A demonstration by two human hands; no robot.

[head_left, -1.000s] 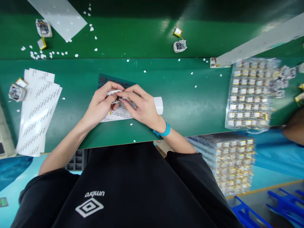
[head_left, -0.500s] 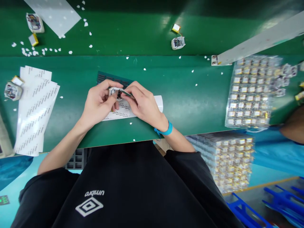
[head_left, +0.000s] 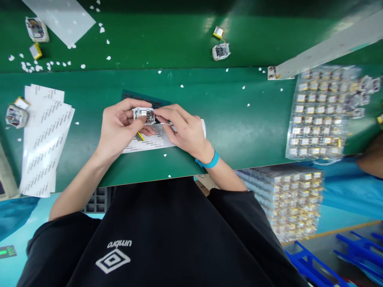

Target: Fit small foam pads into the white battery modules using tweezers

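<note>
My left hand (head_left: 118, 125) is closed round a small white device housing (head_left: 135, 113), with its open side and circuit board facing up. A yellow-edged battery (head_left: 140, 136) hangs beside the housing, under my left fingers. My right hand (head_left: 185, 129) pinches a slim metal tool that looks like tweezers (head_left: 166, 124). Its fingertips are at the right end of the housing; the tool's tip is hidden there. Below both hands lie a white printed label sheet (head_left: 160, 141) and a dark green slotted sheet (head_left: 131, 95).
Label strips (head_left: 44, 147) lie at the left, beside another opened device (head_left: 16, 116). More opened units rest at the back. To the right are a clear tray (head_left: 291, 131) of battery-fitted units, a white post (head_left: 311, 52), and a person's blue sleeve (head_left: 344, 191). White scraps dot the bench.
The housing in my left hand has tilted, showing more of its circuit board and the battery below. My right hand has turned slightly, so the tool now shows as a thin line.
</note>
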